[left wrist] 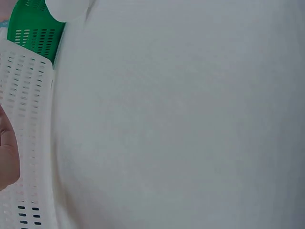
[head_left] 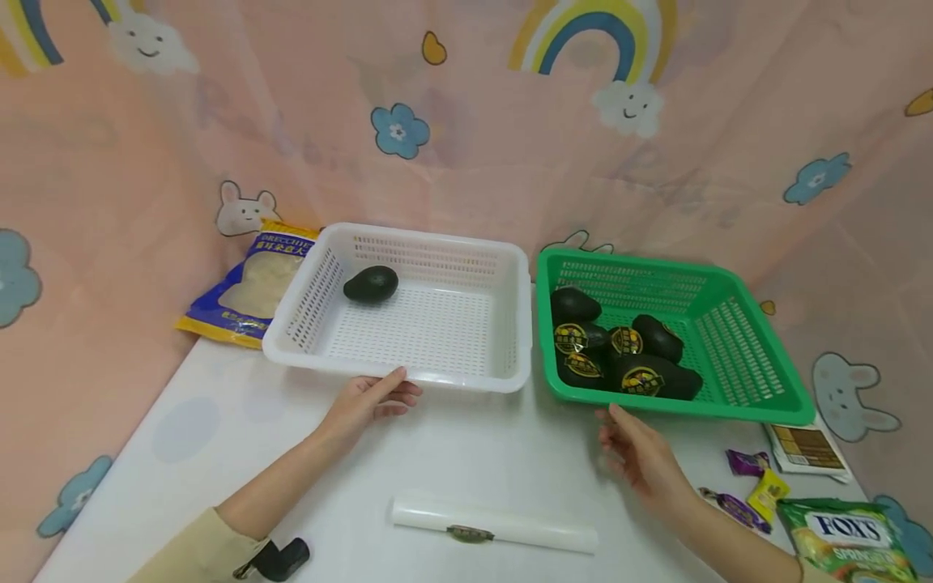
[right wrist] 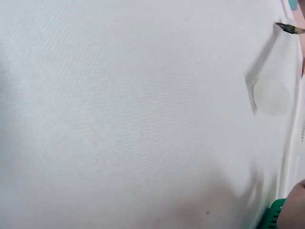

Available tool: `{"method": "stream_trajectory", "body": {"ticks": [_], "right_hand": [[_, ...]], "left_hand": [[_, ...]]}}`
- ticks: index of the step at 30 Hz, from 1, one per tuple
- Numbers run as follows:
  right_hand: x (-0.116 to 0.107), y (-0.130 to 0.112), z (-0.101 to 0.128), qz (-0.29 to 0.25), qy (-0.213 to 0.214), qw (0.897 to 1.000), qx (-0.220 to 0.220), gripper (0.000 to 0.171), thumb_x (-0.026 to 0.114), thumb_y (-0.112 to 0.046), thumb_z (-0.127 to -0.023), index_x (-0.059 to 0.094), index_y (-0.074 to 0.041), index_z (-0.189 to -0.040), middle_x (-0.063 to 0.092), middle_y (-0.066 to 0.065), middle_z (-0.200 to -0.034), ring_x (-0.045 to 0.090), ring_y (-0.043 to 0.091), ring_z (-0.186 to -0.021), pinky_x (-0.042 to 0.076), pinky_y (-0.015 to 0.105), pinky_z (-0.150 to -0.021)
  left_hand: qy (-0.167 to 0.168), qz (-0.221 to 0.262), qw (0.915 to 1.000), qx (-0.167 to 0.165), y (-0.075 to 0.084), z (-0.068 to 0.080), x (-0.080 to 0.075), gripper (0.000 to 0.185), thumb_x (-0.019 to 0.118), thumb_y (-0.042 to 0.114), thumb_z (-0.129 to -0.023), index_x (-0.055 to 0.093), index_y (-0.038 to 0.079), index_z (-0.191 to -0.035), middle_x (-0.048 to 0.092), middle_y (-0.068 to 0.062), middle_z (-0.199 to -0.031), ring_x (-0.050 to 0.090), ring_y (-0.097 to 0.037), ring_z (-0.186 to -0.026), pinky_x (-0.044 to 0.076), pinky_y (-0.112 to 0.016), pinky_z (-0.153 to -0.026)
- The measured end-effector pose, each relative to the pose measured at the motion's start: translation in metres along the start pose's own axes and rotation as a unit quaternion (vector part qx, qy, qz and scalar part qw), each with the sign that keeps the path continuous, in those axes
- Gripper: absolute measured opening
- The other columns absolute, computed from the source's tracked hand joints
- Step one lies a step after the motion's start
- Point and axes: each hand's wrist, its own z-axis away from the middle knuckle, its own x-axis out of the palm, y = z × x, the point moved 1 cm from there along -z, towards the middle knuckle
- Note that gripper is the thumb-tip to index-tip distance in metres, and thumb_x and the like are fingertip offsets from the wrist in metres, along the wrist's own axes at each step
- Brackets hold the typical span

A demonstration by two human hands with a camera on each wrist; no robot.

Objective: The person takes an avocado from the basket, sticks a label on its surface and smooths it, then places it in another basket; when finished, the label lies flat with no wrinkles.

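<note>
My left hand [head_left: 367, 402] is at the front rim of a white plastic basket [head_left: 408, 375], its thumb against the rim and its fingers loosely bent. One dark avocado [head_left: 372, 285] lies inside, towards the back left. Beside it stands a green basket [head_left: 758, 356] with several dark avocados [head_left: 659, 376], some bearing black-and-gold labels, gathered at its left. Just below that basket's front rim is my right hand [head_left: 641, 453], thumb up by the rim, fingers relaxed and holding nothing. Only part of the left hand [left wrist: 7, 160] and right hand [right wrist: 294, 210] shows in the wrist views.
A white roll [head_left: 525, 526] with a dark label lies across the front of the white table. A blue-and-yellow pasta bag [head_left: 258, 283] is left of the white basket. Wrapped candies [head_left: 768, 494], a flat packet [head_left: 807, 450] and a green Fox's bag [head_left: 849, 534] lie at the right.
</note>
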Motion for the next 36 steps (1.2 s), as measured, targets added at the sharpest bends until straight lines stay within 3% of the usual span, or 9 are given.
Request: {"method": "stream_trajectory", "body": {"ticks": [3, 5, 12, 15, 21, 26, 32, 34, 36], "right_hand": [[0.020, -0.011, -0.002, 0.111, -0.087, 0.990, 0.018, 0.036, 0.057, -0.036, -0.099, 0.065, -0.005, -0.115, 0.063, 0.002, -0.092, 0.056, 0.013, -0.083, 0.049, 0.023, -0.064], [0.038, -0.030, -0.005, 0.196, -0.153, 0.968, -0.007, 0.039, 0.060, -0.032, -0.098, 0.063, 0.000, -0.120, 0.064, 0.007, -0.099, 0.057, 0.020, -0.088, 0.052, 0.029, -0.069], [0.115, -0.143, -0.045, 0.386, -0.332, 0.848, -0.147, 0.028, 0.059, -0.030, -0.099, 0.064, -0.015, -0.122, 0.063, 0.004, -0.122, 0.057, 0.023, -0.110, 0.049, 0.043, -0.091], [0.153, -0.181, -0.076, 0.416, -0.374, 0.810, -0.175, 0.031, 0.057, -0.029, -0.100, 0.061, -0.014, -0.127, 0.060, 0.000, -0.127, 0.055, 0.019, -0.115, 0.046, 0.040, -0.096], [0.223, -0.205, -0.141, 0.448, -0.337, 0.800, -0.215, 0.033, 0.058, -0.029, -0.099, 0.061, -0.013, -0.127, 0.059, 0.000, -0.127, 0.055, 0.016, -0.113, 0.048, 0.034, -0.095], [0.262, -0.184, -0.185, 0.525, -0.299, 0.749, -0.274, 0.030, 0.059, -0.023, -0.098, 0.063, -0.010, -0.124, 0.060, 0.005, -0.126, 0.055, 0.018, -0.114, 0.045, 0.027, -0.095], [0.285, -0.150, -0.217, 0.609, -0.309, 0.679, -0.269, 0.048, 0.059, -0.020, -0.098, 0.047, -0.010, -0.144, 0.041, 0.007, -0.150, 0.037, 0.023, -0.137, 0.030, 0.032, -0.111], [0.288, -0.141, -0.223, 0.624, -0.318, 0.660, -0.270, 0.054, 0.061, -0.020, -0.096, 0.043, -0.010, -0.147, 0.036, 0.005, -0.153, 0.031, 0.021, -0.141, 0.026, 0.031, -0.113], [0.289, -0.134, -0.227, 0.624, -0.325, 0.658, -0.270, 0.053, 0.065, -0.019, -0.094, 0.047, -0.010, -0.143, 0.038, 0.005, -0.151, 0.034, 0.019, -0.138, 0.027, 0.029, -0.112]], "left_hand": [[-0.001, 0.018, 0.9998, -0.004, 0.001, 0.000, -0.003, 0.045, 0.058, 0.033, -0.099, 0.066, -0.011, -0.108, 0.073, -0.003, -0.089, 0.069, -0.016, -0.088, 0.055, -0.030, -0.081], [-0.007, 0.023, 0.9997, -0.007, 0.002, 0.000, -0.004, 0.046, 0.058, 0.032, -0.099, 0.065, -0.012, -0.110, 0.074, -0.002, -0.089, 0.069, -0.015, -0.088, 0.055, -0.029, -0.080], [-0.024, 0.037, 0.9989, -0.018, 0.004, -0.001, -0.007, 0.042, 0.060, 0.030, -0.098, 0.067, -0.010, -0.108, 0.074, -0.002, -0.090, 0.068, -0.013, -0.085, 0.055, -0.026, -0.077], [-0.030, 0.037, 0.9986, -0.023, 0.004, -0.001, -0.007, 0.038, 0.061, 0.030, -0.097, 0.069, -0.006, -0.107, 0.074, -0.002, -0.091, 0.068, -0.012, -0.084, 0.055, -0.026, -0.077], [-0.032, 0.041, 0.9982, -0.031, 0.006, 0.000, -0.005, 0.032, 0.062, 0.029, -0.096, 0.072, -0.001, -0.105, 0.074, -0.001, -0.092, 0.067, -0.011, -0.084, 0.054, -0.027, -0.078], [-0.034, 0.033, 0.9981, -0.040, 0.008, 0.002, -0.004, 0.032, 0.062, 0.028, -0.096, 0.072, -0.001, -0.105, 0.074, -0.003, -0.093, 0.066, -0.011, -0.084, 0.054, -0.027, -0.079], [-0.031, 0.028, 0.9980, -0.048, 0.009, 0.003, -0.004, 0.032, 0.063, 0.030, -0.095, 0.073, 0.000, -0.102, 0.073, -0.002, -0.091, 0.064, -0.010, -0.083, 0.053, -0.028, -0.079], [-0.030, 0.027, 0.9980, -0.048, 0.009, 0.003, -0.004, 0.032, 0.063, 0.029, -0.095, 0.074, 0.000, -0.101, 0.073, -0.001, -0.090, 0.064, -0.010, -0.082, 0.053, -0.027, -0.078], [-0.030, 0.025, 0.9981, -0.048, 0.009, 0.003, -0.004, 0.032, 0.063, 0.029, -0.095, 0.074, 0.000, -0.101, 0.073, 0.000, -0.088, 0.063, -0.010, -0.081, 0.053, -0.027, -0.078]]}}
